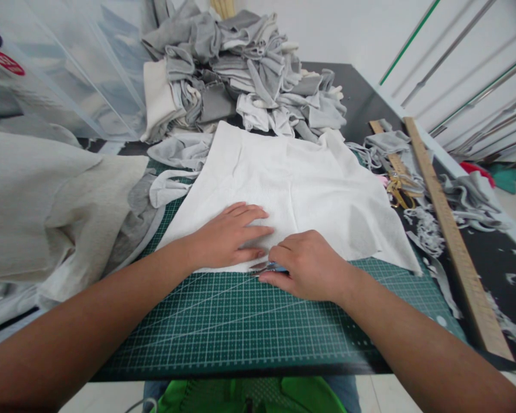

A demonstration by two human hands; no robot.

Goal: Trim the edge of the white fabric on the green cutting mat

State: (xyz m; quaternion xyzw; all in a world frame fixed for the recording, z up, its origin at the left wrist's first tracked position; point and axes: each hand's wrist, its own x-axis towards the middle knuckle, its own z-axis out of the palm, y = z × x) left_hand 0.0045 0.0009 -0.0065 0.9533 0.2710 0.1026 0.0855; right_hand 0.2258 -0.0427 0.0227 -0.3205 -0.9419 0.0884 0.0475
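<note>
The white cloth [262, 178] lay spread over the green cutting mat [241, 327] on the bench [333, 77], wide from side to side, its near edge running roughly crosswise in front of the person. The right hand [312, 265] was closed around small blue-handled snips [278, 267], whose long axis ran almost parallel to that edge, with the blades pointing left. The tips were right at the border of the fabric, just beside the left thumb, so the right hand lay to the right of the cutting end and the left hand [230, 235] to the left and slightly farther up the cloth. The left hand gripped nothing; it lay flat and open, palm down, with its fingers reaching rightward across the fabric. Whether the blades were parted or had any cloth between them was too small to tell. Beyond the far edge rose a heap of grey and white fabric pieces [262, 69]. On the right, past the cloth's side, were gold-handled scissors [399, 194] among scraps and a long wooden ruler [456, 246], both well apart from the hands.
</note>
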